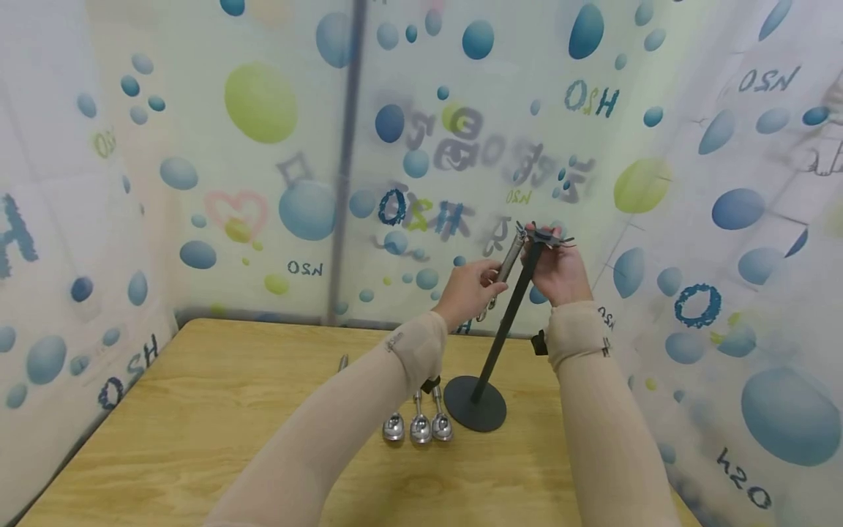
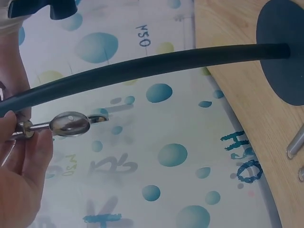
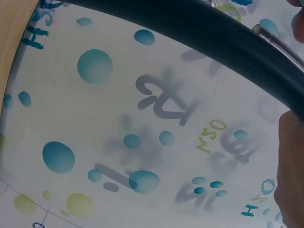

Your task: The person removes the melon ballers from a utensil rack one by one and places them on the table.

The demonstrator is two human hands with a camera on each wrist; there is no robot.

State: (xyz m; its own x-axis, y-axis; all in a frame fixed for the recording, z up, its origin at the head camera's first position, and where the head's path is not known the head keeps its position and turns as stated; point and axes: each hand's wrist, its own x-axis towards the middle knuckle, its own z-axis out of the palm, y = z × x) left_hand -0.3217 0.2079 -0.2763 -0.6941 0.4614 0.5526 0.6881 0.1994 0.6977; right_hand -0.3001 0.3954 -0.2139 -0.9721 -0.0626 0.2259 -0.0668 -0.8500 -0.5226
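A dark utensil stand (image 1: pixel 506 322) has a round base (image 1: pixel 484 413) on the table and a ring of hooks (image 1: pixel 545 236) at its top. My left hand (image 1: pixel 469 289) pinches a silver kitchen tool (image 1: pixel 508 262) by its handle, whose upper end is at the hooks. Its shiny oval head (image 2: pixel 70 124) with a small curved tip points down beside the pole; its exact kind is unclear. My right hand (image 1: pixel 563 271) grips the stand's top, its fingers partly hidden by the hooks. In the right wrist view only the edge of a hand (image 3: pixel 290 166) shows.
Several shiny metal scoops or spoons (image 1: pixel 420 430) lie left of the base, partly hidden by my left sleeve (image 1: pixel 342 417). Another metal handle end (image 1: pixel 343 362) shows past that sleeve. The wooden table (image 1: pixel 165 417) meets a patterned curtain (image 1: pixel 263 183) at its back edge.
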